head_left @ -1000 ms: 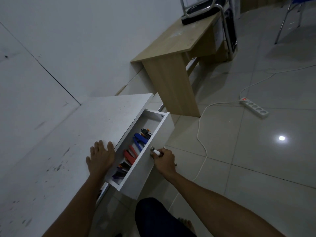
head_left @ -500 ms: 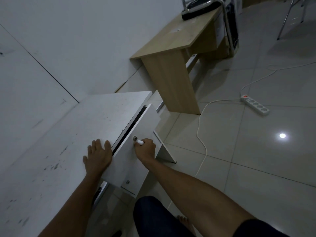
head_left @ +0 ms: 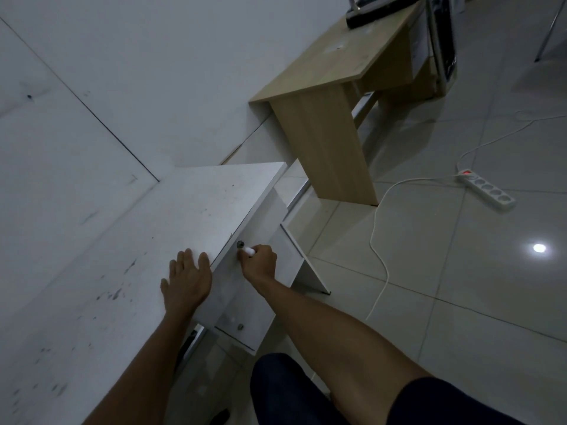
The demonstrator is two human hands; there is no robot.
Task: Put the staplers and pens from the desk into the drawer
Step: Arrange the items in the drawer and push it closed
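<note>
Along the white wall we note the white scuffed counter point(head_left: 129, 271), its top bare of staplers and pens. Beyond stands a light wooden side table point(head_left: 331, 96); a white power strip point(head_left: 487, 191) lies on the tiled floor point(head_left: 460, 271). We find the white drawer front point(head_left: 245, 286) flush under the counter edge, contents hidden. Our left hand point(head_left: 187, 280) rests flat, fingers spread, on the counter. Our right hand point(head_left: 259, 262) has fingers curled around a small white handle point(head_left: 248, 250) beside the drawer's round metal lock point(head_left: 240, 244).
</note>
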